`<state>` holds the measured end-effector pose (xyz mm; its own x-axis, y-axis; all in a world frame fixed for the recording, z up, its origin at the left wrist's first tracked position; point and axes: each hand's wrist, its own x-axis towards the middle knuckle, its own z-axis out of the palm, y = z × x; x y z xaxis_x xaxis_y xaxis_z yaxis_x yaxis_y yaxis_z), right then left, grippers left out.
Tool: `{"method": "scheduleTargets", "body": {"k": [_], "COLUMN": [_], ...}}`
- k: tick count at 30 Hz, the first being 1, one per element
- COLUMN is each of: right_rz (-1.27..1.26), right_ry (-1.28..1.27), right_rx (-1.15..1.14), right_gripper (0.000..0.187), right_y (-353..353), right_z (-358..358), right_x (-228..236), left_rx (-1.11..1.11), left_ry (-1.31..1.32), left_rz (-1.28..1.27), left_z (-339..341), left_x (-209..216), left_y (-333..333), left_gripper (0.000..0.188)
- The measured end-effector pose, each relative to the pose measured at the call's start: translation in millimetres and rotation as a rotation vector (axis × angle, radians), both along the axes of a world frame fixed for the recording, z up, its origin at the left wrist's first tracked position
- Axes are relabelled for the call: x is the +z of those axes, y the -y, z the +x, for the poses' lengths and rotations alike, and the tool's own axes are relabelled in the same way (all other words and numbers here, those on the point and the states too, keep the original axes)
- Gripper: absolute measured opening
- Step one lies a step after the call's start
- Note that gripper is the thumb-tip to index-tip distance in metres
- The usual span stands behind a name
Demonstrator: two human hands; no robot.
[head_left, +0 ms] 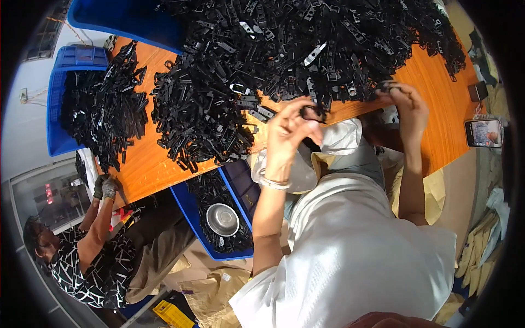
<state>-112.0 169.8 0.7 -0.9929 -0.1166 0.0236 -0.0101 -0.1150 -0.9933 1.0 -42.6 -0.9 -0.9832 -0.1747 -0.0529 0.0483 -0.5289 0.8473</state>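
A small black plastic part point(314, 113) with a looped outline is pinched between the thumb and fingers of my left hand point(292, 131), just off the table's near edge. My right hand point(409, 109) is raised to the right of it, fingers bent together by the near rim of the heap. Something dark shows at those fingertips, but blur hides what it is. Beyond both hands spreads a large heap of black plastic parts point(284, 49), a few catching white glare. The orange wood-grain table point(437, 120) bears it.
Another person's gloved hands point(105, 187) are at the table's left edge by a second pile point(104, 104) spilling from a blue bin point(56, 115). A blue crate point(180, 202) below holds parts and a metal bowl point(222, 220). A phone point(483, 133) stands at right.
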Motion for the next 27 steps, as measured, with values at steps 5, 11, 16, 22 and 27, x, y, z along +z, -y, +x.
{"method": "scheduleTargets", "body": {"k": [5,11,16,22,27], "right_rz": [0.12,0.323,0.304,0.229,0.331], "right_ry": [-0.409,-0.693,-0.704,-0.607,-0.734], "right_rx": [0.405,0.495,0.472,0.445,0.53], "right_gripper": [0.011,0.018,0.02,0.021,0.022], "right_y": [42,52,49,47,51], "right_z": [39,44,44,45,40], "right_x": [27,22,21,17,21], "left_rx": [0.044,0.1,0.134,0.146,0.155], "left_ry": [-0.039,-0.029,-0.037,-0.06,-0.078], "left_rz": [-0.105,-0.161,-0.202,-0.215,-0.21], "left_z": [2,11,13,12,14], "left_x": [0,4,5,7,6], "left_y": [-21,-23,-26,-27,-25], "left_gripper": [0.033,0.036,0.035,0.035,0.034]}}
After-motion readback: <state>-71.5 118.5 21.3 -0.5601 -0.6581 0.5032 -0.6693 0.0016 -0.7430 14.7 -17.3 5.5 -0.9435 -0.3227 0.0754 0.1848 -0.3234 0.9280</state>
